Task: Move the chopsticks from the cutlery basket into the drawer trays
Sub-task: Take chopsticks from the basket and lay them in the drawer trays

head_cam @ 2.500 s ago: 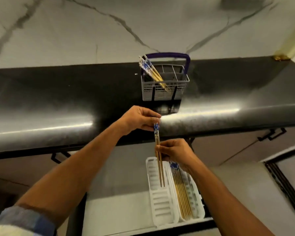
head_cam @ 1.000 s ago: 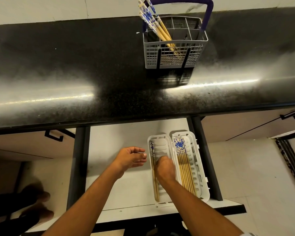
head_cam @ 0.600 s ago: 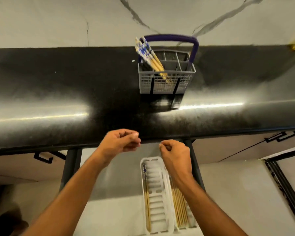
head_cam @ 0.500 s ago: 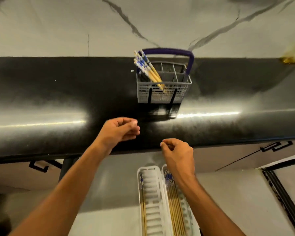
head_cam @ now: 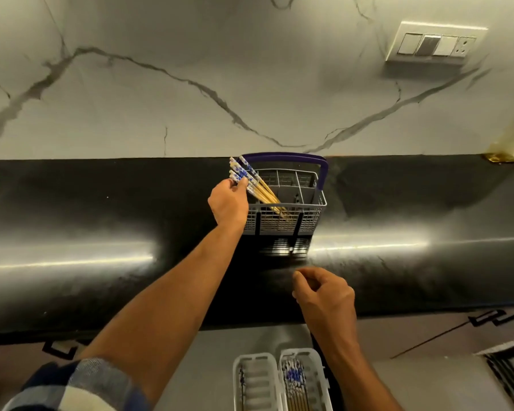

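A grey cutlery basket (head_cam: 279, 222) with a purple handle stands on the black countertop (head_cam: 101, 221). Several wooden chopsticks (head_cam: 263, 193) with blue-and-white tops lean out of its left corner. My left hand (head_cam: 229, 203) reaches to those tops and pinches them between thumb and fingers. My right hand (head_cam: 324, 295) hovers over the counter's front edge, fingers loosely curled, holding nothing. Below, in the open drawer, lie two white trays: the left tray (head_cam: 257, 381) holds chopsticks along its left side, the right tray (head_cam: 318, 378) holds several chopsticks (head_cam: 294, 381).
A marble wall rises behind the counter, with a switch panel (head_cam: 433, 44) at the upper right. The grey drawer floor (head_cam: 208, 375) spreads left of the trays. Black cabinet handles (head_cam: 496, 317) sit under the counter edge on both sides.
My hands left the chopsticks in the left tray and rose from the drawer. My left hand then reached up to the basket and took hold of the chopstick tops; my right hand stays low, holding nothing.
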